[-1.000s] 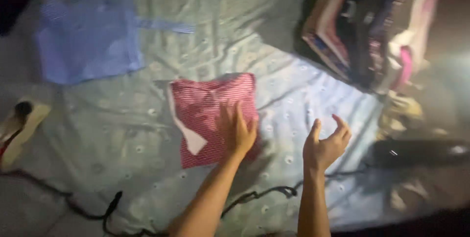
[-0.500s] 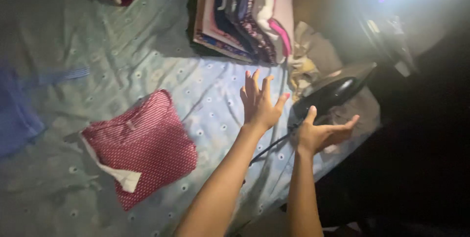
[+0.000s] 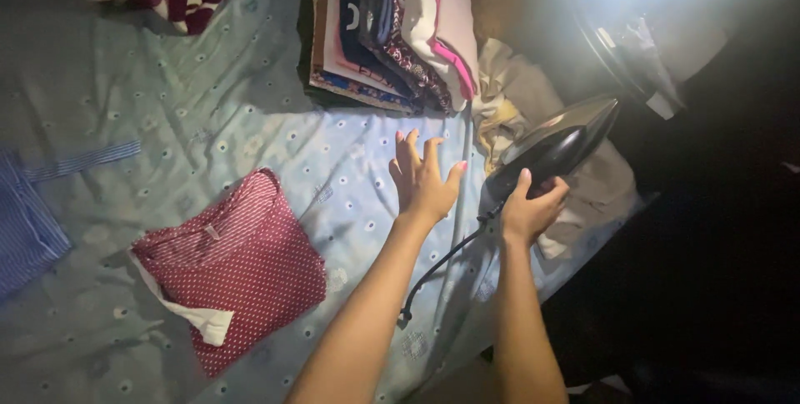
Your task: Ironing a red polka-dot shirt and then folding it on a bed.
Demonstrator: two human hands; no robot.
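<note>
Red dotted garment [image 3: 233, 266], folded, lies on the pale sheet [image 3: 250, 137]. Head view: right hand [image 3: 530, 208] closes around the dark iron [image 3: 557, 147] at the sheet's right edge; left hand [image 3: 422, 179] hovers, fingers spread, holding nothing. Folded stack [image 3: 392, 25] beyond.

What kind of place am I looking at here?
Probably a home ironing spot: a padded surface under a pale dotted sheet, a stack of folded clothes at its far end, and a dark clothes iron gripped by the right hand.
</note>
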